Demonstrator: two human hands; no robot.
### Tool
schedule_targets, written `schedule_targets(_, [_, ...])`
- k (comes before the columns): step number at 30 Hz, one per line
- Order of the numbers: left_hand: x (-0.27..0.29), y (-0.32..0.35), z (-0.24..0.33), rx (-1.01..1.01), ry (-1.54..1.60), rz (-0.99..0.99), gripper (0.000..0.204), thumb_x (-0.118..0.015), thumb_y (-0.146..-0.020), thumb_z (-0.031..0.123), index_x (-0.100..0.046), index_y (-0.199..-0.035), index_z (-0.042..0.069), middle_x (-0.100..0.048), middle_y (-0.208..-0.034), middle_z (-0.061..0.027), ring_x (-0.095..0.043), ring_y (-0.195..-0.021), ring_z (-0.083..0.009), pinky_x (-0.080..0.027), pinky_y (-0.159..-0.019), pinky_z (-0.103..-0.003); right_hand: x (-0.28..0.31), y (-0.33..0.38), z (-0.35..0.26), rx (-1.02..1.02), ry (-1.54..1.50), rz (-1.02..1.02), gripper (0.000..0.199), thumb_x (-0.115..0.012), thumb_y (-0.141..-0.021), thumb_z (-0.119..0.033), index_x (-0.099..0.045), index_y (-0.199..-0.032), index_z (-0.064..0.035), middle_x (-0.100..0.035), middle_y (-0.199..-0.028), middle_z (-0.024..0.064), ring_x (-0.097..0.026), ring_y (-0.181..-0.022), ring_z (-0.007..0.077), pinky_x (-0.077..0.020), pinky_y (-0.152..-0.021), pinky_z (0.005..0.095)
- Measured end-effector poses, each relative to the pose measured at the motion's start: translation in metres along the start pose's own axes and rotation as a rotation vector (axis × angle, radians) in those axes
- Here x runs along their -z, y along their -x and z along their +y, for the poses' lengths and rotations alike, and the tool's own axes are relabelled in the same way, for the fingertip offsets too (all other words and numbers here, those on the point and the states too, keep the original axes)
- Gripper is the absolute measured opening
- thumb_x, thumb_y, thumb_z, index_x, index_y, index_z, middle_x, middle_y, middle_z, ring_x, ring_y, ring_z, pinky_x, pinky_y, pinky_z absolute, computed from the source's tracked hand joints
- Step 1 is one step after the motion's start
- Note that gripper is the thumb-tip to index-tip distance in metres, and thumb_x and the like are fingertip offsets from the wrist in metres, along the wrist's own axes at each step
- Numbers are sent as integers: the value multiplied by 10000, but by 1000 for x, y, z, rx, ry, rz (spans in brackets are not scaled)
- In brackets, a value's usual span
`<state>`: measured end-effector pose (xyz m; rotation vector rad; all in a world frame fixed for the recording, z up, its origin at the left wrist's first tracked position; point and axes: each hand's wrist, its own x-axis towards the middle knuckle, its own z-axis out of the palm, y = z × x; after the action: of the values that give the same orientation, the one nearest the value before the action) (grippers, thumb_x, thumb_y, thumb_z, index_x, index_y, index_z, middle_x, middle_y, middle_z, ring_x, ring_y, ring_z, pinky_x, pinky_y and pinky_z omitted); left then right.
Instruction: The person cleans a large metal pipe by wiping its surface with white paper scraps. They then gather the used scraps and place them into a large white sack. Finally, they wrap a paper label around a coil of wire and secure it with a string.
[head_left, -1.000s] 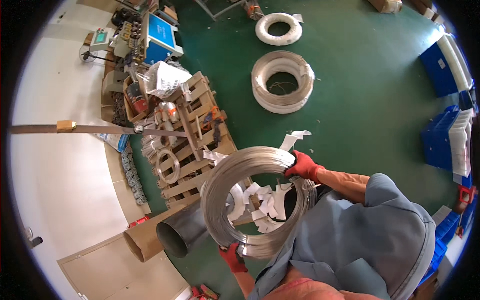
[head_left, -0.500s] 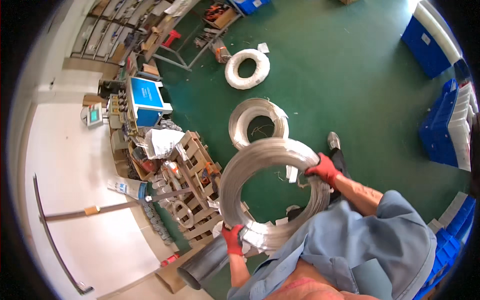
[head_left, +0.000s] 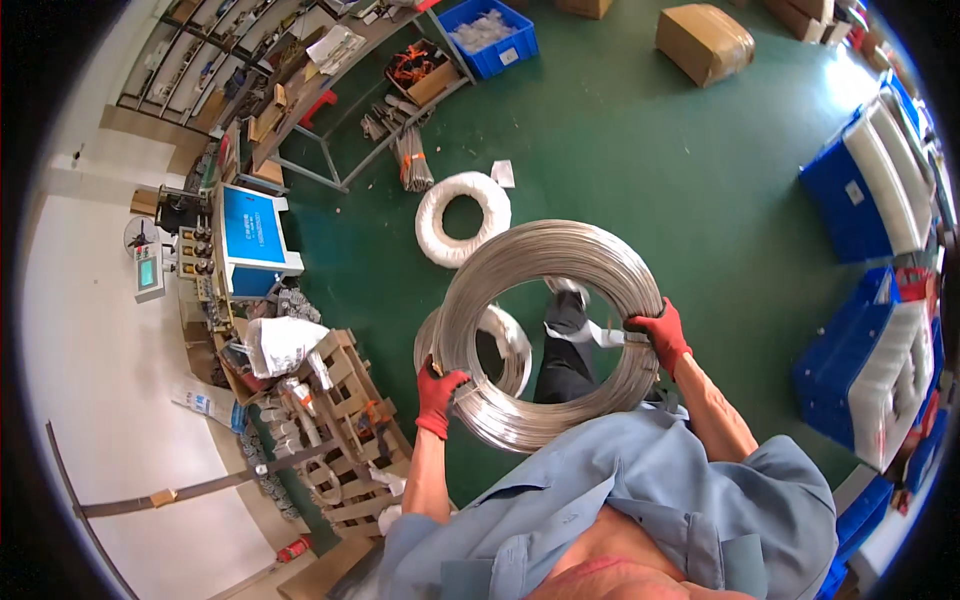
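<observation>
A large coil of silvery metal wire is held up in front of my body, above the floor. My left hand, in a red glove, is closed round its lower left side. Also in a red glove, my right hand grips the coil's right side. Beneath it, partly hidden, a second wire coil lies on the green floor, near my dark trouser leg. Farther off lies a ring-shaped coil wrapped in white.
At left stand a wooden pallet and a blue-topped machine. A workbench is at far left, beside a blue crate. A cardboard box sits on the far floor. Blue bins with white contents line the right.
Both hands still hold the wire coil, which has shifted up in the picture. My view has turned, and the coil on the floor now shows largely behind the held one.
</observation>
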<state>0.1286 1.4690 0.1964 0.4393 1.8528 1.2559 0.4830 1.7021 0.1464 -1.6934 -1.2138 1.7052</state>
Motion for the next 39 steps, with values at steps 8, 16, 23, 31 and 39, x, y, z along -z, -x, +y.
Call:
schedule_targets(8, [-31,-296,96,60,33,-104,475,-750,-591,68,-601,-1033,-22,-651,-912,-67,-614,-808,-174,-502,-741,-314,-87,-207,-136,-69,-58,55,634,-801,-570,-147,-546,-1131,5,-626,-1066,118,-602,-953,217,-474,-862,345])
schedule_targets(16, [-20,-443,135,199,3,76,480,-761,-581,87,-608,-1023,-21,-659,-919,-92,-623,-799,-179,-506,-737,-314,-174,-386,-188,-266,40,-111,633,-816,-597,-161,-549,-1149,-1,-639,-1050,117,-620,-915,223,-501,-825,367])
schedule_targets(23, [-57,-532,149,388,189,334,457,-746,-575,32,-603,-1004,-35,-650,-900,-97,-622,-778,-188,-508,-717,-308,-246,-585,-275,-295,330,-329,669,-838,-576,-173,-541,-1149,6,-639,-1054,126,-631,-901,244,-519,-795,386])
schedule_targets(31, [-141,-667,145,379,459,654,401,-702,-614,75,-618,-993,-27,-652,-907,-79,-611,-815,-187,-488,-745,-306,-340,-814,-338,-104,637,-513,657,-859,-537,-201,-563,-1077,27,-659,-978,153,-641,-863,231,-532,-773,367])
schedule_targets(39, [-188,-879,16,287,446,715,342,-772,-634,78,-586,-912,12,-625,-856,-29,-569,-763,-132,-472,-703,-293,-450,-1031,-367,282,831,-559,690,-863,-514,-296,-568,-1036,45,-666,-963,178,-648,-847,238,-529,-774,354])
